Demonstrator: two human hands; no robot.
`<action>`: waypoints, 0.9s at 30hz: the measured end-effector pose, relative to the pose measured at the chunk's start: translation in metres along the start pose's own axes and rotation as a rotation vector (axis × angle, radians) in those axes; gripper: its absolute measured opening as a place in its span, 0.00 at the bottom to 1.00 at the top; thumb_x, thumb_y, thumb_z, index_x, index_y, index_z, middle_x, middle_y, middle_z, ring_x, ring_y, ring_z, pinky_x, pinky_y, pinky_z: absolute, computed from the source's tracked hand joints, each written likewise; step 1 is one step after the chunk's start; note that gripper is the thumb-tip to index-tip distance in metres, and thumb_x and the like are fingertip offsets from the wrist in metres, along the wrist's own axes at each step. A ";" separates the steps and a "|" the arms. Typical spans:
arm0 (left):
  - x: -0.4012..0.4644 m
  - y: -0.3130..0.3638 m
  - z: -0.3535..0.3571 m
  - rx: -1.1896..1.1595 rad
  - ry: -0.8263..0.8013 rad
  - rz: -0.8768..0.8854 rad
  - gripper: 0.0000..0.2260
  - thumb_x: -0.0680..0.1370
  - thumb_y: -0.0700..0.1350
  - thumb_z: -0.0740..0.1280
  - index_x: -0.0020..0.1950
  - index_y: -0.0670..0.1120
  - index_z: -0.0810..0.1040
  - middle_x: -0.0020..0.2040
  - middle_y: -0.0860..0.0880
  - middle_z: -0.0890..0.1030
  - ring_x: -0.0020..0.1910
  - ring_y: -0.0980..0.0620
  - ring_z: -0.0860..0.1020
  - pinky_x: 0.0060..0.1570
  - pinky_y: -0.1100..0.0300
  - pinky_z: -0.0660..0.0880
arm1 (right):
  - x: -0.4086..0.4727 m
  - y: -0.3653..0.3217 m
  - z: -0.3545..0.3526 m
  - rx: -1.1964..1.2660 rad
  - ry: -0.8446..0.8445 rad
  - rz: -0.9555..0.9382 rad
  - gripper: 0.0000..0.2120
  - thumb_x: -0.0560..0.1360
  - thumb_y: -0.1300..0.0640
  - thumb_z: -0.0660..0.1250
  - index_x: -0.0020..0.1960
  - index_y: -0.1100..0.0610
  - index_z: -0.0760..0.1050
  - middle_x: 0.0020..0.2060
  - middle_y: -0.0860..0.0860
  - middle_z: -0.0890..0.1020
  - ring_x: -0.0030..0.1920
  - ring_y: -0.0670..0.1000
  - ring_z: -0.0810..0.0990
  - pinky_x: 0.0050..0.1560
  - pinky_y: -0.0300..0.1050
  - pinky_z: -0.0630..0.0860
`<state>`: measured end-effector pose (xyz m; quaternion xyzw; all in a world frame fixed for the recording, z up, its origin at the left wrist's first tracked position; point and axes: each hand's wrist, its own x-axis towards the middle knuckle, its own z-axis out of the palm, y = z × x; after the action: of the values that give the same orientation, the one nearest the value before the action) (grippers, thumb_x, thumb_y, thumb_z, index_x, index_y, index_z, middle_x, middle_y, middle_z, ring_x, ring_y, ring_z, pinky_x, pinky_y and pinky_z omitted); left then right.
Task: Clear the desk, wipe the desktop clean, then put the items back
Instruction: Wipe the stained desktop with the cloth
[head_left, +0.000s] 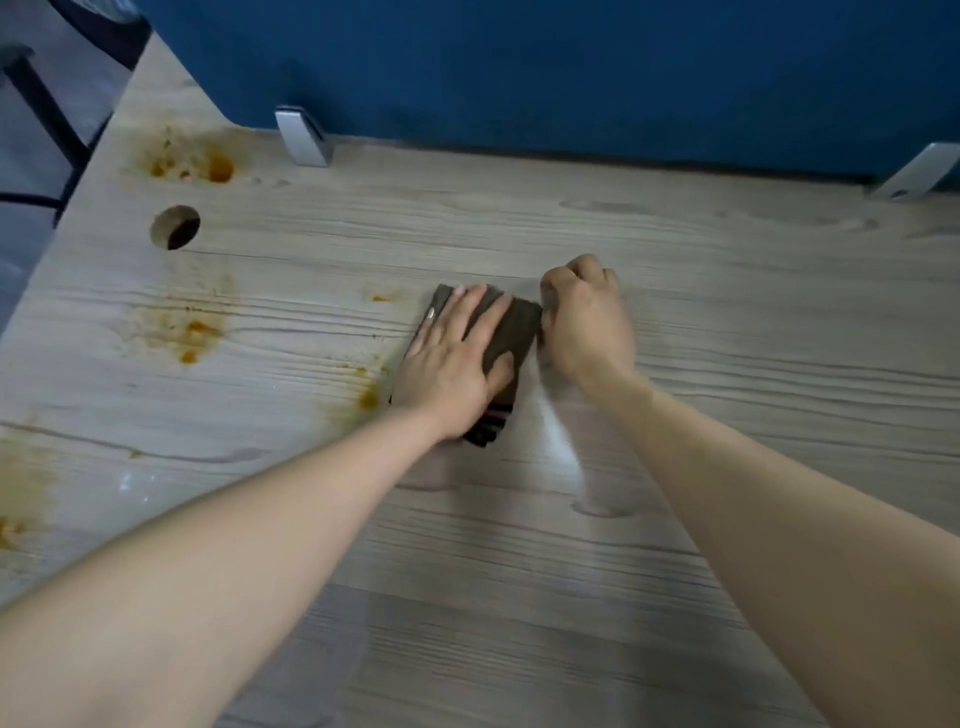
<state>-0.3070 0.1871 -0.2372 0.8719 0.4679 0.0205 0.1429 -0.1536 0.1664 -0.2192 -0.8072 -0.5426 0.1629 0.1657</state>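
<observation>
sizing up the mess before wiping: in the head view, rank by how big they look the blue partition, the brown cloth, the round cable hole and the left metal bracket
1. blue partition, by far the largest.
2. brown cloth, partly covered by the left hand.
3. cable hole and left metal bracket: they look alike, so no ranking.

Desk (675, 270): pale grey wood-grain top with a round cable hole (175, 227) at 10 o'clock. Orange-brown stains (192, 163) above the hole; more at 9 o'clock (182, 332) and along the left edge at 8 o'clock. Dark folded cloth (511, 325) lies flat near centre, under a hand. Two metal brackets, at 11 o'clock (303, 136) and 2 o'clock (917, 174), sit on the far edge against a blue partition (571, 67).
</observation>
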 end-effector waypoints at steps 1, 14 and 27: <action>0.013 -0.006 -0.002 -0.001 0.000 -0.009 0.27 0.80 0.54 0.57 0.78 0.54 0.52 0.78 0.51 0.51 0.77 0.51 0.48 0.74 0.57 0.44 | 0.004 0.000 0.000 -0.003 0.002 0.003 0.10 0.76 0.63 0.59 0.55 0.58 0.75 0.57 0.55 0.71 0.58 0.57 0.69 0.54 0.55 0.72; 0.061 -0.026 -0.015 -0.025 -0.004 -0.034 0.24 0.83 0.51 0.48 0.78 0.49 0.47 0.79 0.51 0.45 0.77 0.50 0.41 0.73 0.55 0.40 | 0.011 -0.014 0.008 -0.077 0.061 0.092 0.11 0.75 0.65 0.61 0.57 0.59 0.74 0.57 0.54 0.71 0.57 0.57 0.69 0.52 0.54 0.72; 0.119 -0.089 -0.047 0.006 -0.088 -0.261 0.27 0.81 0.56 0.49 0.78 0.55 0.44 0.78 0.52 0.38 0.76 0.47 0.39 0.74 0.49 0.39 | 0.026 -0.054 0.027 -0.087 0.054 0.089 0.12 0.76 0.64 0.59 0.58 0.58 0.74 0.59 0.54 0.72 0.59 0.58 0.68 0.53 0.53 0.72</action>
<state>-0.3203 0.3426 -0.2281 0.8042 0.5706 -0.0379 0.1621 -0.2003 0.2121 -0.2210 -0.8411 -0.5081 0.1243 0.1375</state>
